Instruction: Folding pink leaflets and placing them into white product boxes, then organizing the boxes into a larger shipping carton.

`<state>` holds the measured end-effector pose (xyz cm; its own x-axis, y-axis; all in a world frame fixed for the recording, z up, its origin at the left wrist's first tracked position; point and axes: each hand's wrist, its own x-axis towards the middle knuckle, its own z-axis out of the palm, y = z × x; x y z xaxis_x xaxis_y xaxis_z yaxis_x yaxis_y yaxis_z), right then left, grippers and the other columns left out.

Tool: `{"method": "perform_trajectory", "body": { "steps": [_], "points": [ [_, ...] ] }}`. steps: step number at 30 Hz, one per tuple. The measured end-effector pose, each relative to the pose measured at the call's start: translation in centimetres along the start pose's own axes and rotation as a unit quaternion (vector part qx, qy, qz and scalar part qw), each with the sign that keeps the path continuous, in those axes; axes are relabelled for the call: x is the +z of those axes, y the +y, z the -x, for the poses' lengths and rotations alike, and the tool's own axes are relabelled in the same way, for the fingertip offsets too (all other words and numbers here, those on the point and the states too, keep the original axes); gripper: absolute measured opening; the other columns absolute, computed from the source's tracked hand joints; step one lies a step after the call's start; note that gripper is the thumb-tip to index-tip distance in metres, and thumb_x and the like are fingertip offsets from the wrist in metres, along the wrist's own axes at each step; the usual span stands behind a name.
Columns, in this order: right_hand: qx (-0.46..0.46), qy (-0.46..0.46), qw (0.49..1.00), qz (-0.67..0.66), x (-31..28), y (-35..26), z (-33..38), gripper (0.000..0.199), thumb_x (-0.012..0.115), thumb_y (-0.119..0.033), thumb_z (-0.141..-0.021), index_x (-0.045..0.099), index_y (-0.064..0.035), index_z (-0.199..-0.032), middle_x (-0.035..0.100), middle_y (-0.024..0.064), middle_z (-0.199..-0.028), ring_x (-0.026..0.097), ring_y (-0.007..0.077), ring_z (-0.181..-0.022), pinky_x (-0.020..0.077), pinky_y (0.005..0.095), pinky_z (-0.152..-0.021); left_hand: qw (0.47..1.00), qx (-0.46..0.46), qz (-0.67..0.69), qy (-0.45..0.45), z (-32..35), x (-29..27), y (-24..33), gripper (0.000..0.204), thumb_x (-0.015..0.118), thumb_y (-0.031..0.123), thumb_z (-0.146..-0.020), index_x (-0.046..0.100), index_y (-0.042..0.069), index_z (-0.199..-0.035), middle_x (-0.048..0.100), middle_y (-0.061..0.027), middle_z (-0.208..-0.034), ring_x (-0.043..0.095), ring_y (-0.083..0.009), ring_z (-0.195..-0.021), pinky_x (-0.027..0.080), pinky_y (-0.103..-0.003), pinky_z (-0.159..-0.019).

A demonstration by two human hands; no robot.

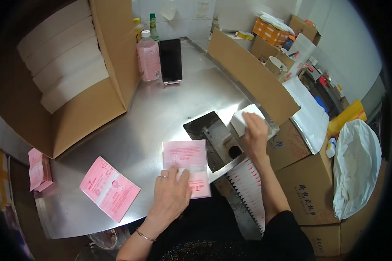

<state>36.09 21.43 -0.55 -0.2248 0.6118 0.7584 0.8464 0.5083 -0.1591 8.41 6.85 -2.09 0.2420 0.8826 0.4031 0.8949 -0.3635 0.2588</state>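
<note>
Pink packet (185, 153), jutting past the metal table (165, 113), could slip if the left hand (170, 195), fingers resting on top, eases; right hand (256, 132) bends fingers at white stack (239, 123), grip unclear.

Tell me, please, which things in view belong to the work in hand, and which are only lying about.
Probably in use:
flat pink printed packet under the left hand
square white stack touched by the right hand
similar pink packet on the silvery metal table

Probably just lying about:
rectangular black device, upright on the table
clear plastic bottle of pink liquid
crumpled white plastic bag
</note>
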Motion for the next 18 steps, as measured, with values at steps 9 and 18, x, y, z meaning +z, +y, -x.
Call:
{"method": "perform_trajectory", "body": {
  "steps": [9,18],
  "points": [
    [-0.209,-0.229,0.939,-0.146,2.3,-12.7,4.8,0.038,0.062,-0.013,-0.081,0.062,0.001,-0.117,0.059,0.0206,-0.103,0.06,0.0379,-0.102,0.0301,0.0736,-0.107,0.995,0.0,0.095,-0.008,-0.2,-2.1,0.3,0.08,0.078,0.022,-0.073,0.047,0.007,-0.145,0.051,-0.0138,-0.094,0.053,-0.032,-0.087,0.042,-0.042,-0.073],
    [0.13,-0.388,0.91,-0.07,6.6,-4.1,1.8,0.019,0.054,-0.013,-0.092,0.069,-0.0014,-0.088,0.07,0.0219,-0.082,0.068,0.0429,-0.077,0.0546,0.0523,-0.067,0.994,-0.04,0.088,-0.051,4.0,-5.8,-0.4,0.052,0.072,0.003,-0.072,0.062,0.007,-0.123,0.053,-0.0151,-0.105,0.052,-0.0328,-0.1,0.04,-0.045,-0.084]
  ]
}}
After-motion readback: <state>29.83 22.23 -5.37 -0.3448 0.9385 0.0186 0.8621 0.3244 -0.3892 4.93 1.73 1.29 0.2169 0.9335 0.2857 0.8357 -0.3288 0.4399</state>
